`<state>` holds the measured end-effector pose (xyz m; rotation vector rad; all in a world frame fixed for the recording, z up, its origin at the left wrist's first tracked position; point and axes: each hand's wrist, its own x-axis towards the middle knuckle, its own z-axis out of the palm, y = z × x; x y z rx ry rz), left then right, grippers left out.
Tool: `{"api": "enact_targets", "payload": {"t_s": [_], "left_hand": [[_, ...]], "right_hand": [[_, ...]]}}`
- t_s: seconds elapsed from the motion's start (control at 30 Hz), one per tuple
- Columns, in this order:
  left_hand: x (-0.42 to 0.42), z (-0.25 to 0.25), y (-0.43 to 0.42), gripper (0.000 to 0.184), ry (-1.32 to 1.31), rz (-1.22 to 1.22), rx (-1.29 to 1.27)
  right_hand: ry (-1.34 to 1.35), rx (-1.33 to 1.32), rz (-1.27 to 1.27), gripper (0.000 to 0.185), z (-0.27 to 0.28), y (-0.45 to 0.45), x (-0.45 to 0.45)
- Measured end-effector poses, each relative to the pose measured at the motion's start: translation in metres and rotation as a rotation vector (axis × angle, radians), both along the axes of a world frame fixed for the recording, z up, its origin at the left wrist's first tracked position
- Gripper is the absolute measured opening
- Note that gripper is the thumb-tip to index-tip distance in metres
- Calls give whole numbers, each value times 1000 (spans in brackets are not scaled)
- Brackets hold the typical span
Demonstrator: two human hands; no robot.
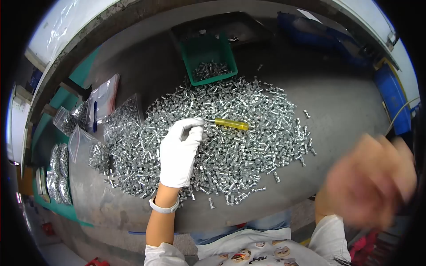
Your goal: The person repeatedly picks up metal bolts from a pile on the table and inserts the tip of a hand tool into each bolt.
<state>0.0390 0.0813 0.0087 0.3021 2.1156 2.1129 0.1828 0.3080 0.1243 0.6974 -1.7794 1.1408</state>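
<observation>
My left hand [179, 153], in a white glove, is over a large heap of small silvery metal fittings [248, 153]. Its fingers are curled together in a pinch, and whatever is between them is hidden. Right at the fingertips is the thin shaft of a screwdriver with a yellow handle [231, 124]; the handle points right, above the fittings. I cannot tell whether the fingers grip the shaft or only meet it. My right hand [372, 181] is bare and raised close to the camera, right of the heap. Motion smears its fingers, and nothing held shows clearly.
Behind the heap, a green bin [209, 82] tilts forward with fittings inside. At left lie plastic bags of fittings [98, 155], a blue pen [95, 116] and packed bags [59, 173]. A blue container [392, 99] stands at the right edge. Loose fittings dot the dark metal table [341, 106].
</observation>
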Motion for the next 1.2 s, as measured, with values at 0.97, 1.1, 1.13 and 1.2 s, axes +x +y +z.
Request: {"api": "enact_targets", "payload": {"t_s": [0.97, 1.1, 1.13, 1.2], "left_hand": [[-8, -9, -2, 22, -81, 74, 37], [-9, -8, -2, 22, -73, 61, 22], [-9, -8, -2, 22, -68, 54, 21], [-8, -7, -5, 21, -69, 22, 31]], "right_hand": [[-558, -3, -84, 24, -128, -15, -84], [-583, 30, -78, 26, -125, -14, -83], [-584, 41, -81, 27, -124, -13, -83], [-502, 91, -84, 30, -127, -9, -87]]}}
